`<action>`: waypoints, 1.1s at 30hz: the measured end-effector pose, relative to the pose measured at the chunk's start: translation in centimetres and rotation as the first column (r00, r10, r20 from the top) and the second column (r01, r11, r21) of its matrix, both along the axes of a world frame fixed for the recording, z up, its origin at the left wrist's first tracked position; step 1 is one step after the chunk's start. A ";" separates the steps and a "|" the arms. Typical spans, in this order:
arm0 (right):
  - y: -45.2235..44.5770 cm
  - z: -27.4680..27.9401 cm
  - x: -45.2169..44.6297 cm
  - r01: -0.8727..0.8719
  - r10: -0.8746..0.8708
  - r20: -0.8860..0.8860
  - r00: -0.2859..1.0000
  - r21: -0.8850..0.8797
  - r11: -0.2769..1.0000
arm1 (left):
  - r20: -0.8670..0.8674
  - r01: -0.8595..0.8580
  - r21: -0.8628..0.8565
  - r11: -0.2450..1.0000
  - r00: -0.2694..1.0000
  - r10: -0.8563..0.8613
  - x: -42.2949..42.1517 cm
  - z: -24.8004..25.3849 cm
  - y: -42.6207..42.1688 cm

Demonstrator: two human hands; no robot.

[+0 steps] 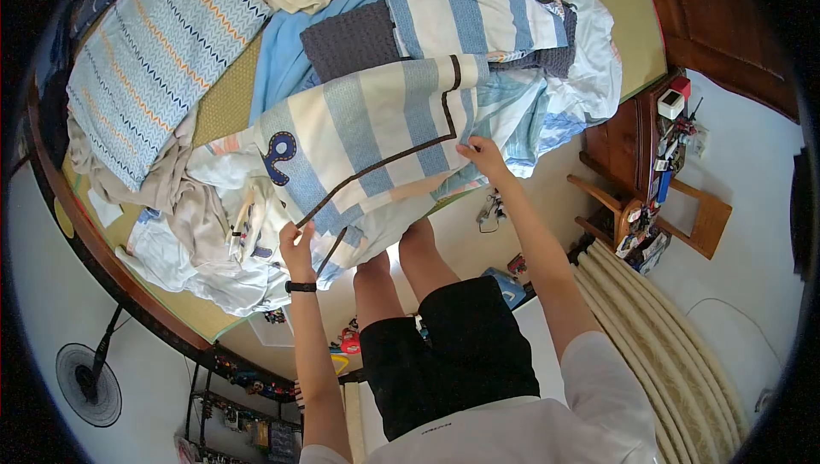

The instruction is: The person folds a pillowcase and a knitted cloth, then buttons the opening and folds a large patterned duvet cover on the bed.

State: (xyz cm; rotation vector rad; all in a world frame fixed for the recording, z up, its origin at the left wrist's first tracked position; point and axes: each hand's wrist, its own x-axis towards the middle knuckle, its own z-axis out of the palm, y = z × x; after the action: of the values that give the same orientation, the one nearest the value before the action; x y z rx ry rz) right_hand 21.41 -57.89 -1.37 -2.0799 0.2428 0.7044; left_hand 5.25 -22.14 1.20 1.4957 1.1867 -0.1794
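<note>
A blue-and-cream striped cloth (367, 118) with dark brown trim and a navy appliqué hangs over the near edge of the bed. Whether it is a pillowcase or a cover, I cannot tell. With closed fingers, my left hand (297, 246) pinches its lower left edge by the trim; a black band is on that wrist. Farther right, my right hand (483, 158) grips the same cloth near its lower right corner, the fingers pressed together. Between the hands the cloth is spread fairly flat. Its lower folds drape toward my legs.
A zigzag-patterned pillow (166, 62) lies on the bed at left. Behind the cloth are a dark grey knitted piece (350, 41) and another striped pillow (470, 2). Crumpled clothes (192, 216) cover the left side. A wooden chair (700, 216) and curtain (658, 336) stand at right.
</note>
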 end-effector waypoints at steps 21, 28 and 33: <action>-6.1 0.3 -7.2 0.570 -0.495 -0.428 0.756 0.060 0.819 | -0.069 0.025 -0.569 0.822 0.995 -0.078 0.0 2.5 0.7; -5.0 -0.4 -7.3 0.525 -0.484 -0.285 0.827 0.085 0.847 | 0.126 0.154 -0.342 0.927 0.985 -0.117 -2.0 -1.9 -0.5; -2.2 2.9 -5.6 0.582 -0.586 -0.251 0.771 -0.097 0.807 | 0.131 -0.073 -0.233 0.970 0.986 0.106 -1.0 -1.0 -3.2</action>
State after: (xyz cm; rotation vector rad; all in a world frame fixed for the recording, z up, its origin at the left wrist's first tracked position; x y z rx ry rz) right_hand 15.83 -60.09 1.54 -1.7601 1.0102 0.5869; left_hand 4.25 -25.32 0.16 1.2312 1.0783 -0.1396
